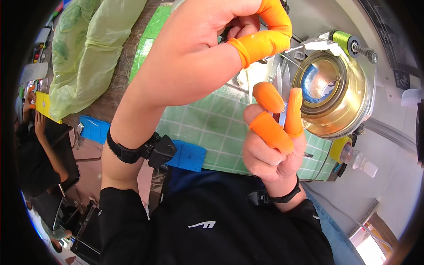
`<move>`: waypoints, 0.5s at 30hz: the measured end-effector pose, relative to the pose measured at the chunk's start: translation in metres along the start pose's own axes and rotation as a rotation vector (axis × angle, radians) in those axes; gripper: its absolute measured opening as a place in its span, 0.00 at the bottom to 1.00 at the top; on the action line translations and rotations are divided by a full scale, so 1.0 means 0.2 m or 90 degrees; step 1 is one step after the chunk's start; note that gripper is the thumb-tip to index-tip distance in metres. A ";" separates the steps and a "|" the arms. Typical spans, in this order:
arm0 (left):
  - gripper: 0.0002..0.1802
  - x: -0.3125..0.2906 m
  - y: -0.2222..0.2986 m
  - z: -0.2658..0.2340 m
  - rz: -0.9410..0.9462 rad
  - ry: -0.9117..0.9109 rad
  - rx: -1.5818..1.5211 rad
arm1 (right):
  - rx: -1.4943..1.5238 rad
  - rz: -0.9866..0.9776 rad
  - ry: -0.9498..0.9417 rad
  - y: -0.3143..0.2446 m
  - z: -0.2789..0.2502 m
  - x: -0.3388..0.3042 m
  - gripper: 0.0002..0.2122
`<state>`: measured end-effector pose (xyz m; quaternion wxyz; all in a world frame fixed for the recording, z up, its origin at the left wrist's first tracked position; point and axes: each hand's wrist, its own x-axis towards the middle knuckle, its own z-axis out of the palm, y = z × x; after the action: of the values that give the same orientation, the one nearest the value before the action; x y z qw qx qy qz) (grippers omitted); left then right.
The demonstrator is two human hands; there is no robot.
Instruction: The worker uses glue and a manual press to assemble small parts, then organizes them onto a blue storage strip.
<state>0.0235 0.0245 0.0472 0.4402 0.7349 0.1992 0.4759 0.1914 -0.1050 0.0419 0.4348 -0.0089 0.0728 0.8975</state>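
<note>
My left hand reaches across the upper middle, its fingers curled together in a pinch, with orange finger covers on. Its palm and a fingertip hide most of what it grips; a dark bit shows inside. A thin thread runs from beside its fingertips toward a brass-coloured round drum with a blue lining. Below, my right hand, also in orange finger covers, is closed round a slim metal tool with two narrow pointed arms. Whether these are scissors or tweezers, I cannot tell.
A green tiled mat covers the bench. Blue pads line its front edge. A pale green plastic bag lies at left. A yellow-green thread spool sits above the drum. Other people sit at far left.
</note>
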 end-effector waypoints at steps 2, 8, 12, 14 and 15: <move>0.04 0.00 0.00 0.00 -0.003 -0.004 0.003 | 0.015 -0.026 0.017 0.01 0.01 0.02 0.17; 0.04 0.00 0.04 0.01 -0.026 0.023 -0.036 | -0.011 -0.035 -0.008 0.00 0.02 0.06 0.15; 0.03 0.01 0.10 -0.01 -0.022 -0.017 0.057 | -0.025 -0.048 0.014 0.00 0.03 0.07 0.18; 0.03 0.01 0.11 -0.01 -0.044 -0.038 0.101 | -0.029 -0.065 0.060 0.00 0.04 0.07 0.20; 0.03 0.01 0.10 0.00 -0.031 -0.023 0.072 | -0.040 -0.071 0.063 0.00 0.04 0.07 0.20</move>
<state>0.0219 0.0152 0.0643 0.4131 0.7619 0.2354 0.4398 0.1825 -0.0935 0.0481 0.4796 -0.0712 0.0657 0.8721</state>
